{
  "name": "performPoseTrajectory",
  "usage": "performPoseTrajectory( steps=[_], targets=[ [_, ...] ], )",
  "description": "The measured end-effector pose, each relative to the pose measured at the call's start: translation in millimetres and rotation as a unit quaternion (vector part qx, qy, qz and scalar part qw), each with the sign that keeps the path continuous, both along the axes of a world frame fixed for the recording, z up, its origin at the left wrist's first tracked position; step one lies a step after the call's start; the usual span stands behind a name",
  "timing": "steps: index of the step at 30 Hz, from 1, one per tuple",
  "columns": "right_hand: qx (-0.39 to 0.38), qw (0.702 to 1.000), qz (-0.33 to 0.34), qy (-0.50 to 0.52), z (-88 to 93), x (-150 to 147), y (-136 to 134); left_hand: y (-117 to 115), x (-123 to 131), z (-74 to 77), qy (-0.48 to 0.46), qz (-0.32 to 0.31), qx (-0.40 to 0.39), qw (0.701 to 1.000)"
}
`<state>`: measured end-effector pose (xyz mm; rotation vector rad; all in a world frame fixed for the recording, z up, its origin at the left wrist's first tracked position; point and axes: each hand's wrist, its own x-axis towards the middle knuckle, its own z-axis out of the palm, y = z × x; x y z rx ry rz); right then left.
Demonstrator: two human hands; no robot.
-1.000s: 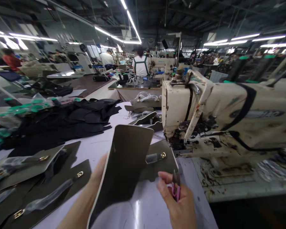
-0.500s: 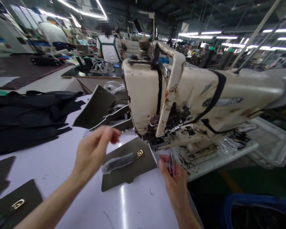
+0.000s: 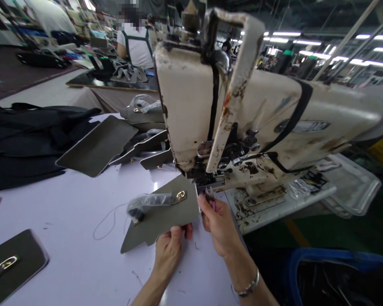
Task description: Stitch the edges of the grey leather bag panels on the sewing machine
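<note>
A dark olive bag panel (image 3: 166, 221) lies on the white table, its right edge by the needle area of the sewing machine (image 3: 188, 110). On it sits a plastic-wrapped strap (image 3: 156, 199) with a gold metal fitting (image 3: 180, 195). My left hand (image 3: 168, 253) is closed on the panel's near edge, thumb and fingers pinching it. Small thread snips (image 3: 211, 199) with a pinkish handle are held in my right hand (image 3: 219, 225), which is closed at the panel's right edge. Part of the snips is hidden by my fingers.
More olive panels (image 3: 97, 146) lie left of and behind the machine head; another (image 3: 15, 263) is at lower left. Black fabric pieces (image 3: 28, 144) are piled at far left. A blue-rimmed bin (image 3: 293, 272) stands lower right. A person (image 3: 138, 46) sits at another table behind.
My left hand has come down from above the panel to its near edge and closed there. My right hand has shifted left to the panel's right edge. A panel behind now lies flatter.
</note>
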<state>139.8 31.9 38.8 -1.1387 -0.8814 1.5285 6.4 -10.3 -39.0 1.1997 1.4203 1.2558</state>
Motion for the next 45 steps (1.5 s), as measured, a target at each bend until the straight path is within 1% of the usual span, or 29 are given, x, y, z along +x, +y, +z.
performPoseTrajectory(
  steps=[2, 5, 9, 12, 14, 18, 21, 24, 27, 29, 31, 33, 35, 38, 41, 45],
  targets=[
    [-0.013, 1.0, 0.001, 0.02, -0.5, 2, 1, 1, -2, -5.5, 0.007, -0.004, 0.005, 1.0],
    [-0.02, 0.999, 0.007, 0.037, 1.0, 6, 3, 1, 0, -11.4, 0.012, 0.022, 0.003, 1.0],
    [-0.024, 0.998, 0.007, 0.063, 4.3, 10, 5, 4, 3, -10.2, 0.004, 0.055, 0.012, 0.998],
    [-0.025, 0.997, 0.004, 0.071, 6.6, 10, 5, 6, 3, -3.9, 0.008, 0.065, 0.017, 0.998],
    [-0.016, 0.998, 0.006, 0.065, 8.7, 10, 6, 6, 3, 0.9, 0.003, 0.059, 0.02, 0.998],
    [-0.013, 0.999, -0.014, 0.044, 13.9, 12, 6, 3, 7, 8.5, -0.075, 0.061, 0.012, 0.995],
    [0.003, 1.0, -0.01, 0.004, 16.6, 17, 4, 1, 10, 11.5, -0.129, 0.067, -0.004, 0.989],
    [0.033, 0.998, 0.002, -0.055, 16.4, 20, 1, -1, 9, 14.2, -0.149, 0.081, -0.015, 0.985],
    [0.041, 0.996, -0.001, -0.075, 14.0, 19, 0, 0, 9, 22.0, -0.166, 0.095, -0.01, 0.981],
    [0.02, 0.998, -0.018, -0.062, 12.2, 16, 1, 1, 10, 30.9, -0.2, 0.072, -0.008, 0.977],
    [-0.013, 0.999, -0.032, -0.024, 11.0, 13, 3, 2, 14, 39.7, -0.249, 0.033, -0.018, 0.968],
    [-0.039, 0.999, -0.033, 0.015, 10.7, 12, 5, 3, 17, 44.4, -0.283, 0.016, -0.034, 0.958],
    [-0.047, 0.998, -0.026, 0.024, 11.5, 13, 4, 3, 19, 42.9, -0.278, 0.034, -0.044, 0.959],
    [-0.03, 0.999, -0.012, -0.007, 14.9, 18, 0, 1, 18, 33.2, -0.229, 0.062, -0.052, 0.97],
    [-0.007, 0.999, 0.008, -0.042, 19.2, 23, -5, -1, 14, 25.7, -0.187, 0.064, -0.053, 0.979],
    [0.012, 0.997, 0.035, -0.068, 23.6, 26, -7, 0, 12, 26.4, -0.14, 0.069, -0.047, 0.987]
  ],
)
